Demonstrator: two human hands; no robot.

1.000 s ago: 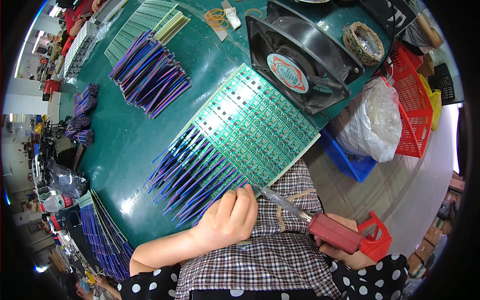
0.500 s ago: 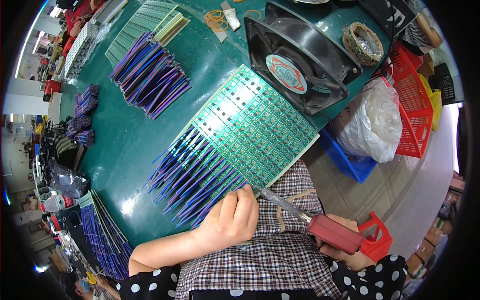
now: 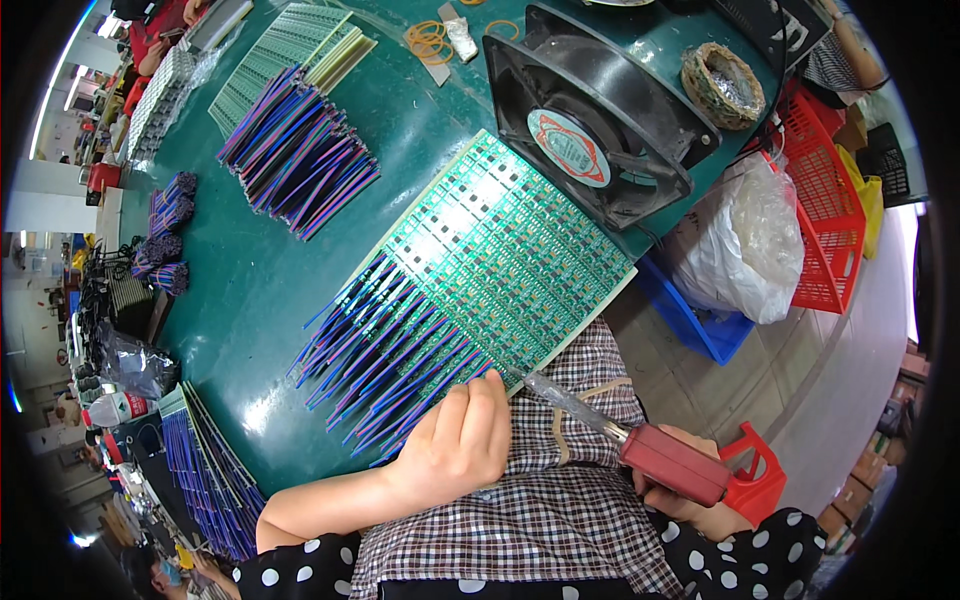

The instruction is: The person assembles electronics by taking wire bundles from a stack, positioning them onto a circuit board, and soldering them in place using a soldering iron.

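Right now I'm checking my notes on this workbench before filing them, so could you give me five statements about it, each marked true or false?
1. The right hand holds a red-handled tool. True.

2. The left hand lies open and flat. False: the left hand's fingers are bent, pinched at the wires by the lower edge of the circuit-board sheet.

3. Those wires spread out over the sheet's lower left side. True.

4. The brown ring-shaped holder is left of the black fan in the picture. False: the holder is to the right of the fan.

5. A white plastic bag sits beside a red perforated crate. True.
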